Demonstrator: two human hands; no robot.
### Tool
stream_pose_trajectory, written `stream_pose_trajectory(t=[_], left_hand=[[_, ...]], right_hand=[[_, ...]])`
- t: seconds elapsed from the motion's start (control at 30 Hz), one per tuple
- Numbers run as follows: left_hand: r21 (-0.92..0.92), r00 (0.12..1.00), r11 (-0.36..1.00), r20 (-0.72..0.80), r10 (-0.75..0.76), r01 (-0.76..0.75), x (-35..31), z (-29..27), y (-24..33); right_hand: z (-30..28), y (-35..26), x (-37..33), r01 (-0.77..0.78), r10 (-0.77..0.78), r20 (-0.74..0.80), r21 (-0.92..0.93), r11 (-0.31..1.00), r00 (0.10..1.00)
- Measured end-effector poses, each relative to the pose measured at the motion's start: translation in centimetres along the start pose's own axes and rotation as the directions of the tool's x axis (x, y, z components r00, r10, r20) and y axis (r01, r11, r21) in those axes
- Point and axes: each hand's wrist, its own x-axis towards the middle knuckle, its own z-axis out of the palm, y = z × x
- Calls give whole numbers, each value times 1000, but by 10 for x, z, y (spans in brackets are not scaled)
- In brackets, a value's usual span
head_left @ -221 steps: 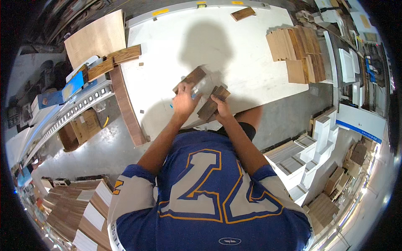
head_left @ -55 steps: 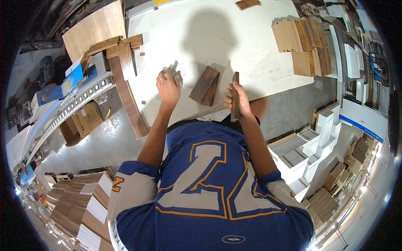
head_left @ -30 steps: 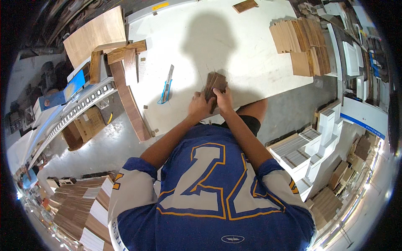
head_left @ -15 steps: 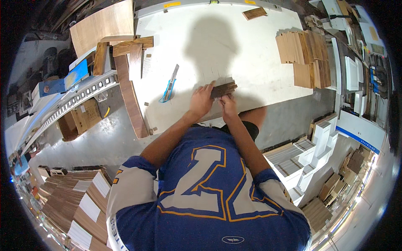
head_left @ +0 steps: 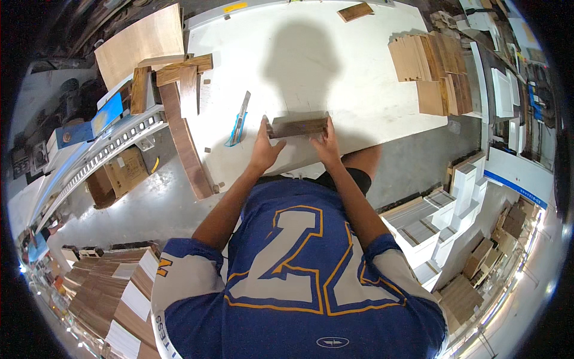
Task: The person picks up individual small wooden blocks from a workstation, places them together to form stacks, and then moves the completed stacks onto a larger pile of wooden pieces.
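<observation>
Between my two hands is a short stack of dark brown wood strips (head_left: 299, 127), held level above the near part of a white work table (head_left: 359, 66). My left hand (head_left: 265, 148) is closed on the stack's left end, its thumb lying along the near side. At the opposite end my right hand (head_left: 327, 145) grips it in the same way. A utility knife (head_left: 238, 124) with a blue handle and its blade out lies on the table, left of my left hand and apart from it.
Stacked wood pieces (head_left: 427, 72) stand at the table's right edge. A loose brown piece (head_left: 355, 12) lies at the far side. Boards (head_left: 184, 66) and a long brown strip (head_left: 188, 149) line the left edge. Beyond them are a metal rail (head_left: 128, 131) and a cardboard box (head_left: 125, 172).
The wood stack has turned from slightly tilted to level and moved a little left. My hands have spread apart, from close together at its left and near sides to its two ends.
</observation>
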Motion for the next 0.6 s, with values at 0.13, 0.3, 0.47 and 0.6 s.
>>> stream_pose_trajectory(t=[0.13,0.3,0.47,0.6], left_hand=[[-147,999,988,32,-40,44,-3,12,-8],[-227,996,971,68,-58,72,-1,13,-11],[-171,998,984,40,-46,52,-7,14,-32],[-196,999,979,-16,47,-49,-5,30,-37]], right_hand=[[6,9,-1,65,-75,85,106,992,994],[-12,14,12,278,-268,73,-262,924,961],[-9,-30,16,263,-231,127,-499,825,965],[-11,-19,13,226,-240,75,-678,699,968]])
